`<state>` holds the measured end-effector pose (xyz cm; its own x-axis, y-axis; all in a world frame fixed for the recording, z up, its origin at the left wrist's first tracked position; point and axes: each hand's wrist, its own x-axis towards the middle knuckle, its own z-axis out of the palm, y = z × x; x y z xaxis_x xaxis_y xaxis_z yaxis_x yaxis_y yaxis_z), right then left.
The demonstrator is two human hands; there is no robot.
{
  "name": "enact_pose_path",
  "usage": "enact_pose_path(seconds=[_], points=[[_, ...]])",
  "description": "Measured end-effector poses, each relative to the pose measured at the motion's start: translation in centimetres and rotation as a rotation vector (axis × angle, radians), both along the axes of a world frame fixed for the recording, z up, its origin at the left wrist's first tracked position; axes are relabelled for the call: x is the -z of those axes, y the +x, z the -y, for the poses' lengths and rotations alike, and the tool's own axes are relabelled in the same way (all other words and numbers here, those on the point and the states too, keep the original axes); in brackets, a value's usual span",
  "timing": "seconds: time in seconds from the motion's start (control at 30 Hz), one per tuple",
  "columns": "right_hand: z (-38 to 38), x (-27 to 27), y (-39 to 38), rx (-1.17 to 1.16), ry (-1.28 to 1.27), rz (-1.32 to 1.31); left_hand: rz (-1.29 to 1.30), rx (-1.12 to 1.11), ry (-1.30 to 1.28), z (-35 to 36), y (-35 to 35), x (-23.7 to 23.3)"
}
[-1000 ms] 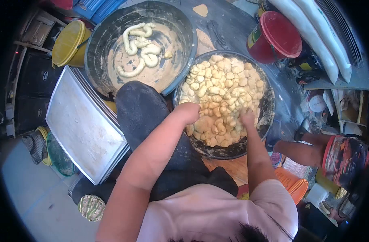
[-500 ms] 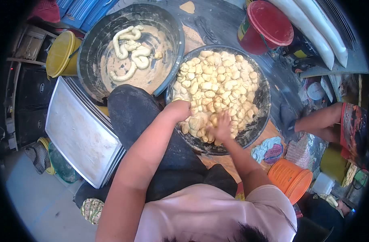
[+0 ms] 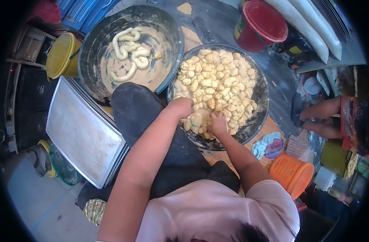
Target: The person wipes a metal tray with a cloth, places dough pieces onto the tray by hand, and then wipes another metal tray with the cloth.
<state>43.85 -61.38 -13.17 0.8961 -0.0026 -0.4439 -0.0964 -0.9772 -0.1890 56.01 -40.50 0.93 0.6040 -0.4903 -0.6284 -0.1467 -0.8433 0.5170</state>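
While the person sits over the work with one dark-trousered knee [image 3: 138,111] raised between two basins, both hands meet at the near edge of the right-hand basin [image 3: 260,108], likely because that edge is closest to the body and easiest to reach. Left hand [image 3: 180,108] is bunched into a fist at the basin's lower left lip, touching the heap; its fingers are tucked under, so whether it encloses anything is hidden. Right hand [image 3: 218,123] is curled narrow, fingers closed down on a clump of dough pieces [image 3: 216,80] at the bottom of the pile. These pale, lumpy pieces fill that basin almost to its rim, at centre frame. At upper left, the other dark basin [image 3: 87,72] holds only a few dough ropes [image 3: 130,52] lying on a floury smear. A stack of flat metal trays [image 3: 81,133] lies at the left, just beside the knee, seemingly kept within arm's reach. A yellow bucket [image 3: 61,54] stands behind it, a red bucket [image 3: 259,24] at the top right, an orange bucket [image 3: 291,173] at the lower right, and another person's leg [image 3: 321,111] shows at the right edge.
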Motion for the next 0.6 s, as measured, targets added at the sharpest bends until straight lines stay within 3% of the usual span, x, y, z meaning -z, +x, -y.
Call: enact_pose_path(seconds=[0.07, 0.13, 0.17, 0.2, 0.23, 0.27, 0.3, 0.33, 0.37, 0.47, 0.5, 0.53, 0.57, 0.6], points=[[1.5, 1.3, -0.4, -0.103, 0.021, 0.132, -0.012, -0.048, -0.014, -0.2, -0.1, -0.8], [3.6, 1.1, 1.3, 0.008, 0.313, -0.01, 0.015, -0.043, -0.04, -0.5, -0.2, -0.7], [4.9, 0.7, 2.8, -0.026, 0.279, -0.016, 0.033, -0.045, -0.067, -0.8, -0.2, -0.6], [6.3, 1.6, 4.3, 0.221, 0.466, -0.18, 0.035, -0.054, -0.063, -0.9, -0.2, -0.5], [6.8, -2.0, 6.1, 0.363, 0.706, -0.282, 0.035, -0.052, -0.061, -1.0, -0.2, -0.5], [8.0, -1.2, 7.8, 0.409, 0.764, -0.31, 0.032, -0.049, -0.061, -1.0, -0.3, -0.4], [7.9, -4.1, 9.4, 0.52, 0.906, -0.338, 0.028, -0.053, -0.061, -0.9, -0.2, -0.4], [6.6, -7.9, 10.6, 0.804, 1.198, -0.292, 0.017, -0.06, -0.055, -0.9, -0.1, -0.6], [4.6, -13.0, 11.5, 0.926, 1.419, -0.187, 0.005, -0.064, -0.051, -0.7, -0.1, -0.6], [5.7, -10.5, 11.9, 0.883, 1.268, 0.013, 0.013, -0.055, -0.046, -0.5, 0.0, -0.3], [5.8, -8.6, 10.7, 0.749, 0.984, -0.098, 0.016, -0.054, -0.045, -0.5, 0.1, -0.3], [6.5, -5.3, 9.2, 0.47, 0.661, -0.245, 0.012, -0.057, -0.043, -0.6, 0.1, -0.3], [5.0, -5.3, 7.1, 0.265, 0.496, -0.408, 0.008, -0.061, -0.041, -0.7, 0.1, -0.3], [4.1, -3.7, 3.9, -0.087, 0.296, -0.25, 0.009, -0.065, -0.04, -0.7, 0.3, -0.3]])
